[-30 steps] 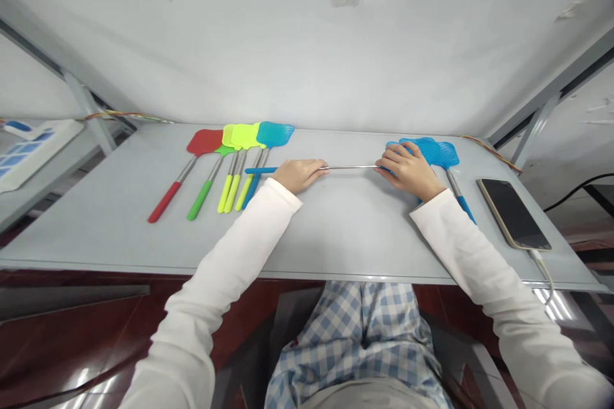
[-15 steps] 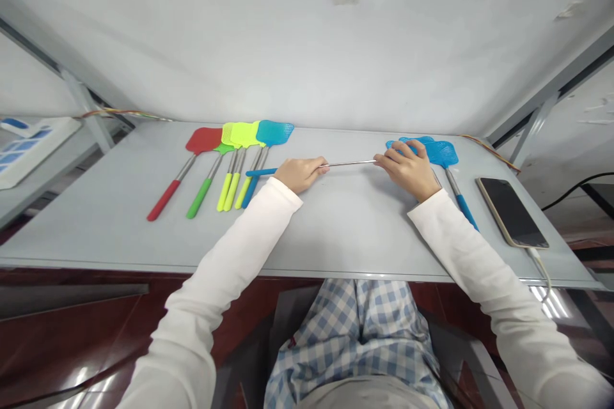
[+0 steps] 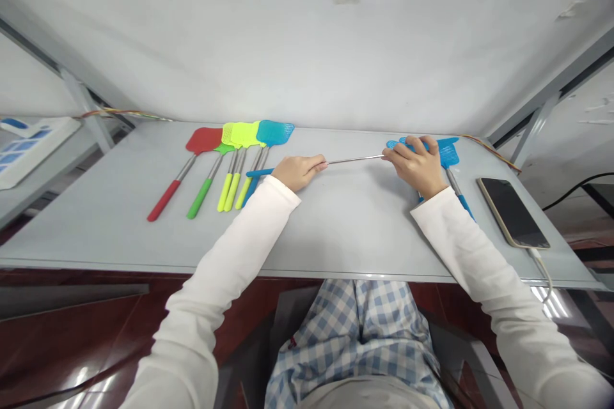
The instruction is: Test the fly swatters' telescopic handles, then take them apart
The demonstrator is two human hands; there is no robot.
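A blue fly swatter [image 3: 355,160] is held sideways above the table, its thin metal rod stretched between my hands. My left hand [image 3: 296,172] is closed around it near the blue grip, whose end sticks out to the left. Fingers of my right hand [image 3: 418,166] pinch the rod's other end and cover much of the blue head. Beneath and behind that hand lie other blue fly swatters [image 3: 449,156], partly hidden. To the left rest a red fly swatter [image 3: 165,199], a green one [image 3: 199,198], several yellow ones [image 3: 247,134] and a blue one [image 3: 275,133].
A phone [image 3: 513,212] with a white cable lies at the table's right side. The grey table [image 3: 336,230] backs onto a white wall [image 3: 307,64]. Coloured wires run at both rear corners. A white and blue tray [image 3: 36,147] stands on a neighbouring surface at far left.
My right hand has moved a little to the right, and the visible rod between my hands is longer. The held swatter's head has turned. My left hand stays almost in place.
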